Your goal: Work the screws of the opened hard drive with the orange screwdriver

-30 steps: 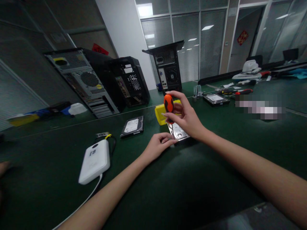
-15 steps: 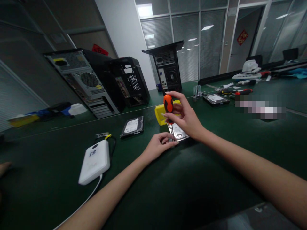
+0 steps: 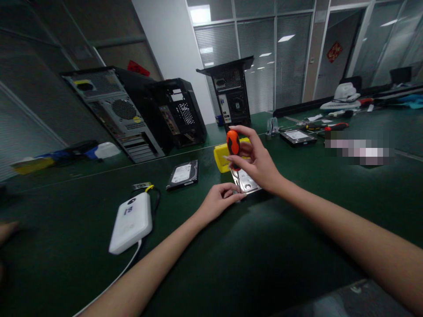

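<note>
My right hand (image 3: pixel 257 160) grips the orange and black handle of a screwdriver (image 3: pixel 233 143), which stands nearly upright with its shaft pointing down. Below it lies a silver hard drive (image 3: pixel 249 184) on the green table, partly covered by my right hand. The fingers of my left hand (image 3: pixel 224 200) are closed at the drive's near left corner, by the lower end of the shaft; what they pinch is too small to make out. Just behind the drive sits a yellow case (image 3: pixel 221 158), partly hidden by my right hand.
Another hard drive (image 3: pixel 183 174) lies left, near a white box with a cable (image 3: pixel 132 224). Computer cases (image 3: pixel 125 110) stand at the back. A third drive (image 3: pixel 297 136) and pliers (image 3: pixel 335 127) are at the right. Part of another person's hand (image 3: pixel 7 231) shows at the left edge.
The screwdriver handle has shifted very slightly to the right, and its shaft looks a little more upright. My left hand has hardly moved.
</note>
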### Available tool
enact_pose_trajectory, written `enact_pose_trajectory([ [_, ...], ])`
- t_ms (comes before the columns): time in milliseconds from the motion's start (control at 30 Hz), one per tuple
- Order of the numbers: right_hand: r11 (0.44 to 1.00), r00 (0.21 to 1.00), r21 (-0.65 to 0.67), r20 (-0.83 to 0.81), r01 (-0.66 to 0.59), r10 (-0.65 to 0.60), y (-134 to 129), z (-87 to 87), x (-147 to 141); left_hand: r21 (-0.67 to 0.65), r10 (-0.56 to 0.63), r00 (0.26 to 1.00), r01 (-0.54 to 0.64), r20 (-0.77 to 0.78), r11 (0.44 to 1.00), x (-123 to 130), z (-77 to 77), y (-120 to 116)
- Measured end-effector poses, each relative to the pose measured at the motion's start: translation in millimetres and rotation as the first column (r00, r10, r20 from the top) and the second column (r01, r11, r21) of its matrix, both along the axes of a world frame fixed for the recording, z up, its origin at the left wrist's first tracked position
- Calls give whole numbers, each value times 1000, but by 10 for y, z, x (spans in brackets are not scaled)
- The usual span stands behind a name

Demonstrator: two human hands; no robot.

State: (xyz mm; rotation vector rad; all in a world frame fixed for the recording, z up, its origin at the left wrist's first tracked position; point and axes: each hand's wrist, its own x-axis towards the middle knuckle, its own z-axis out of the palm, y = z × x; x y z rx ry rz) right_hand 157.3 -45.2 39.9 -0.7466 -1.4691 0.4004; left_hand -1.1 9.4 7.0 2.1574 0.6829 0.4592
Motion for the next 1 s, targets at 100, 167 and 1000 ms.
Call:
enact_pose_trajectory([
  [100, 1000, 1000, 9, 5, 4, -4, 12, -11, 4, 16, -7, 1000, 7, -12, 1000, -4, -2, 1],
  [167, 1000, 1000, 9, 3, 2, -2, 14, -12, 4, 25, -9, 1000, 10, -19, 1000, -8, 1, 1],
  [1000, 1000, 1000, -22, 2, -6, 6, 18, -15, -2, 89, -6, 999, 9, -41, 996, -15, -3, -2],
])
